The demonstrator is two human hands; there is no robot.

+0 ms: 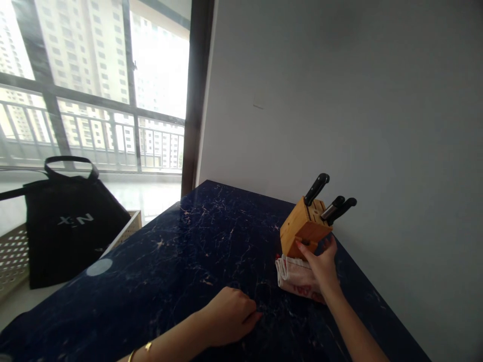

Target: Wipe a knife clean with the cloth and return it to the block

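Observation:
A wooden knife block (298, 226) stands near the wall side of the dark blue marbled table (211, 236). Three black-handled tools stick out of its top, among them a knife (317, 188). My right hand (323, 260) grips the block's lower front, with the thumb on its face and the fingers round the right side. A folded pinkish cloth (298, 276) with red marks lies just in front of the block, under my right wrist. Loosely curled and closed, my left hand (230, 317) rests at the table's near part with nothing visible in it.
A black bag (71, 226) with white letters hangs over a perforated crate (132, 223) left of the table. A pale round spot (99, 267) marks the table's left edge. The grey wall (339, 100) borders the right side; a large window (94, 90) is at back left.

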